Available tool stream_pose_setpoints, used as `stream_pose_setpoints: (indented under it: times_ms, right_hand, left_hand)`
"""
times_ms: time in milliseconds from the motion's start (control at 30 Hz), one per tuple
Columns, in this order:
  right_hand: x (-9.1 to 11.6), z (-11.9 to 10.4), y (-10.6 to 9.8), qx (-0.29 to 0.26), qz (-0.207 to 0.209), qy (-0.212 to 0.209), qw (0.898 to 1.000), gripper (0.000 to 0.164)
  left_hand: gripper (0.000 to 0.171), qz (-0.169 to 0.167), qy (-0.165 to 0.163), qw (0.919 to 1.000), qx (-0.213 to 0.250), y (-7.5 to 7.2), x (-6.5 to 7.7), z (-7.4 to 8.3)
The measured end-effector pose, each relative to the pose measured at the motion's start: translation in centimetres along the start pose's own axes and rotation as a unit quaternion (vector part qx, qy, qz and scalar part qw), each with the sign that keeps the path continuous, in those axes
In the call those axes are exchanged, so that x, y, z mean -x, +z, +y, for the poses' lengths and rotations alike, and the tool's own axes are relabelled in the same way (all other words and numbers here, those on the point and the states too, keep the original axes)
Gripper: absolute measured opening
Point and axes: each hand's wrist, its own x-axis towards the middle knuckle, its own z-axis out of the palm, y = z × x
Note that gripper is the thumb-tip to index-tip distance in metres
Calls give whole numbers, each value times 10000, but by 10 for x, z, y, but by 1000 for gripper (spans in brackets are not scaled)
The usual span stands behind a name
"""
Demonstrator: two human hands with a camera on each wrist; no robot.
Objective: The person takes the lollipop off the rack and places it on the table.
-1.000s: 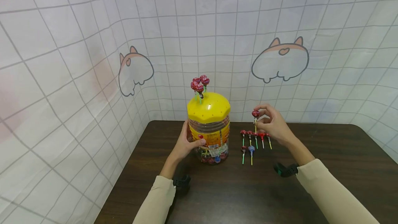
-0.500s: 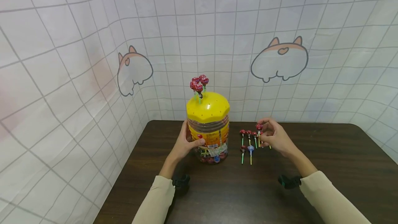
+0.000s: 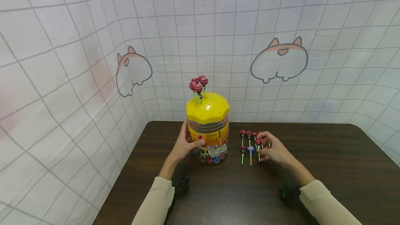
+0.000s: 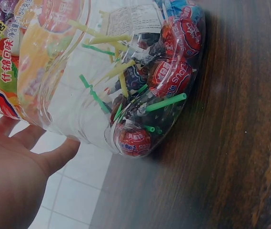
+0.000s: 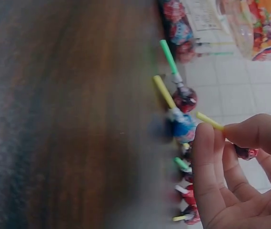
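A clear plastic jar of lollipops (image 3: 209,138) with a yellow lid (image 3: 209,108) stands upright on the table. My left hand (image 3: 182,145) holds its left side, thumb across the front label. In the left wrist view, wrapped lollipops (image 4: 171,76) and loose-ended sticks show through the jar's base. My right hand (image 3: 275,150) pinches a red lollipop (image 3: 259,142) by its yellow stick (image 5: 209,121), close over the table. Just left of it lie a blue lollipop (image 3: 250,149) and a dark red lollipop (image 3: 243,149), side by side.
Behind these two lies a farther row of red lollipops (image 3: 242,133), partly hidden by the right hand. Several red lollipops (image 3: 197,83) stand upright in holes in the lid. A white gridded cloth (image 3: 218,44) hangs behind the dark wooden table (image 3: 231,193).
My right hand has brought its lollipop down and toward me, from above the far row to beside the blue lollipop. My left hand keeps its hold on the jar.
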Motion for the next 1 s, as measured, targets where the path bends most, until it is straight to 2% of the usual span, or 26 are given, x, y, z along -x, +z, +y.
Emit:
stream_pose_setpoints:
  times_ms: [233, 567, 1000]
  right_hand:
    - [0, 6, 3, 87, -131, 277, 9995, 51]
    - [-1, 12, 4, 282, -196, 359, 9988, 49]
    - [-2, 14, 0, 1007, -216, 50, 9947, 47]
  left_hand:
    - [94, 14, -10, 10000, -8, 0, 0, 1]
    - [94, -19, -7, 10000, 35, 1, 1, 2]
    - [94, -57, 56, 10000, 46, 1, 0, 1]
